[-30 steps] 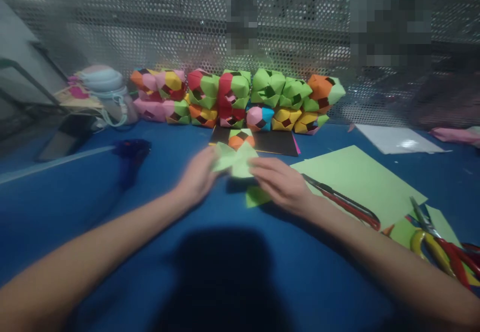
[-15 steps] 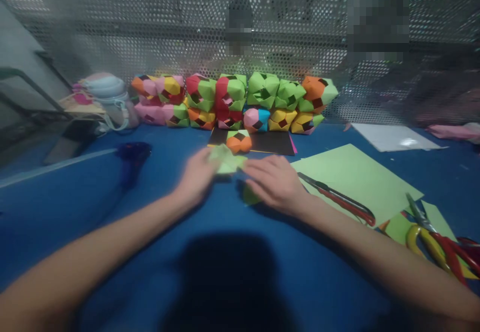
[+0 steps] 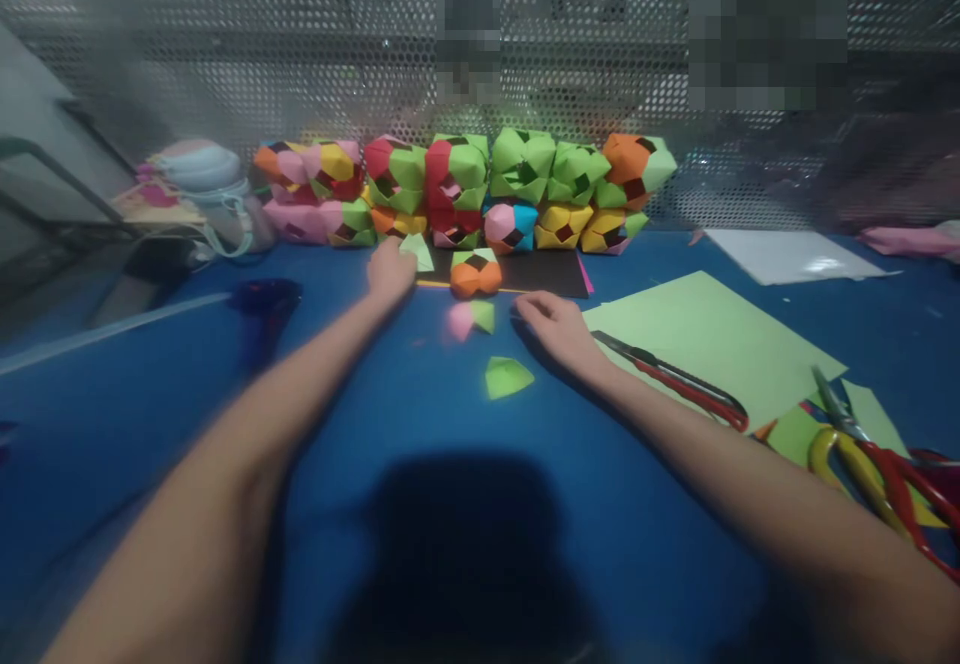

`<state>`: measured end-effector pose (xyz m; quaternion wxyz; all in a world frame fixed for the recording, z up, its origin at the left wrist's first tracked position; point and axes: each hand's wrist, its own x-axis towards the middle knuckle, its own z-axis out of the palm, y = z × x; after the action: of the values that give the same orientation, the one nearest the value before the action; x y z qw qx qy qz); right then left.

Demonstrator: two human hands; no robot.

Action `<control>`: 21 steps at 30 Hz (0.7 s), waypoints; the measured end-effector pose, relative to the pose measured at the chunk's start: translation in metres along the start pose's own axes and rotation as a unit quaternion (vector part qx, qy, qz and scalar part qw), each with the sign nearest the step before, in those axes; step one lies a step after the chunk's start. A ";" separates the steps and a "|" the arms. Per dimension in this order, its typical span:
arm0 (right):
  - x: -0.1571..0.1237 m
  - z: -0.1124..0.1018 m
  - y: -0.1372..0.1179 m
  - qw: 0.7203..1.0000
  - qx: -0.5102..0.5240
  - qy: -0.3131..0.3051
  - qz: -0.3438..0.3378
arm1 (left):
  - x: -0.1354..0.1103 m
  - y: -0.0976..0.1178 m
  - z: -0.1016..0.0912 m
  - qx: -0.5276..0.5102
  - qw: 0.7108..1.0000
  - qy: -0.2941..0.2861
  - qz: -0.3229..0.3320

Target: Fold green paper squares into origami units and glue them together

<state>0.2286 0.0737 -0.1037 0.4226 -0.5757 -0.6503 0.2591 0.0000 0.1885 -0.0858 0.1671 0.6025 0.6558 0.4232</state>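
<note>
Left hand (image 3: 390, 269) is reached far forward and pinches a folded light green piece (image 3: 417, 251) between its fingertips, held just in front of the row of paper balls (image 3: 465, 189). Nearer to me, a second green folded piece (image 3: 507, 377) lies free on the blue table (image 3: 150, 414), and a pink-and-green piece (image 3: 466, 318) lies a little beyond it. I see my right hand (image 3: 555, 329) loosely curled, palm down, resting on the table beside that piece and gripping nothing. Beyond these sits a small orange and green ball (image 3: 474, 274) on a black sheet (image 3: 540, 274). I would keep the pinch light and near a corner, so the creases stay sharp and flaps stay unfolded.
</note>
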 end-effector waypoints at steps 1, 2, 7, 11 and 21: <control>-0.001 0.000 -0.001 1.000 -0.001 -0.002 -0.004 | -0.001 0.000 -0.001 0.002 1.000 0.005 0.000; -0.001 0.000 -0.001 1.000 -0.001 -0.003 -0.007 | -0.004 0.000 -0.003 0.003 1.000 0.016 0.007; -0.001 -0.001 -0.003 1.000 -0.008 -0.012 -0.006 | -0.047 0.009 -0.023 -0.026 0.985 0.026 0.170; -0.002 -0.002 -0.004 0.999 -0.007 -0.039 -0.013 | -0.098 0.027 -0.030 -0.020 0.952 -0.147 0.267; -0.025 -0.024 -0.035 0.959 -0.070 -0.258 -0.095 | -0.115 0.027 -0.008 0.044 0.928 -0.183 0.321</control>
<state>0.2295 0.0386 -0.0690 0.2218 -0.4530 -0.8053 0.3116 0.0369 0.0763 -0.0943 0.1127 0.8544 0.4036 0.3072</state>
